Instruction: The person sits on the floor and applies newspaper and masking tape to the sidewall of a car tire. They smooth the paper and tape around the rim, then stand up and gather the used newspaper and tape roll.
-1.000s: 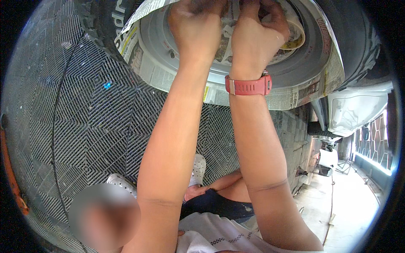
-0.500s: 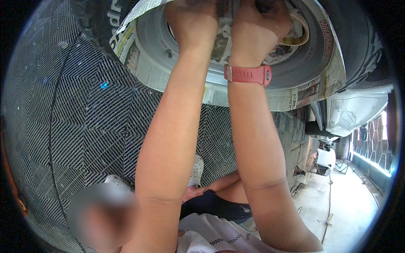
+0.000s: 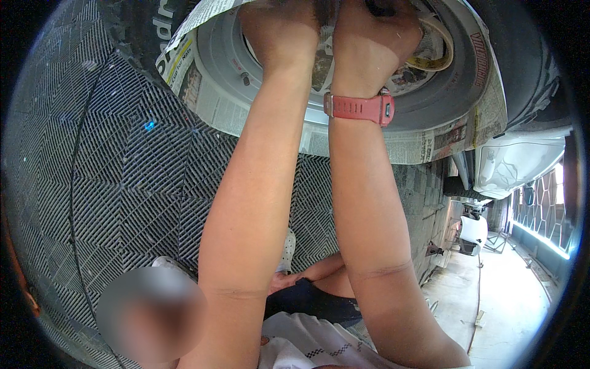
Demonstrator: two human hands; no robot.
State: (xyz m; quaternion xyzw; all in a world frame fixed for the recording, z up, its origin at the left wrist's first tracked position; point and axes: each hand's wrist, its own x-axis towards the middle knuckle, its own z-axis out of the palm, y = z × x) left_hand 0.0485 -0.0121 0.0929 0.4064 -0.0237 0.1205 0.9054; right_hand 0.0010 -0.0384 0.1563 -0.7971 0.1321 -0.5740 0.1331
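Both arms reach up to a grey wheel rim (image 3: 224, 80) ringed by newspaper sheets (image 3: 405, 147), which are tucked between the rim and the black tire (image 3: 522, 67). My left hand (image 3: 279, 34) bends over the rim's middle, closed, its fingertips cut off by the upper edge. Beside it my right hand (image 3: 376, 46), with a red watch (image 3: 356, 108) on the wrist, is curled too; what either hand pinches is hidden. Against the right hand's outer side shows a tan tape roll (image 3: 447, 43), yellowish inside; whether it is gripped I cannot tell. More newsprint (image 3: 321, 64) lies inside the rim.
Grey ribbed tiles (image 3: 147, 184) cover the floor, crossed by a thin black cable (image 3: 75, 172). Another person (image 3: 150, 320), face blurred, is at lower left. White car bodywork (image 3: 519, 163) and a white panel (image 3: 473, 234) stand at right, near a latticed window (image 3: 544, 203).
My right hand and wrist have shifted slightly left and up. The left hand stays nearly in place, and the tape roll shows a little more beside the right hand.
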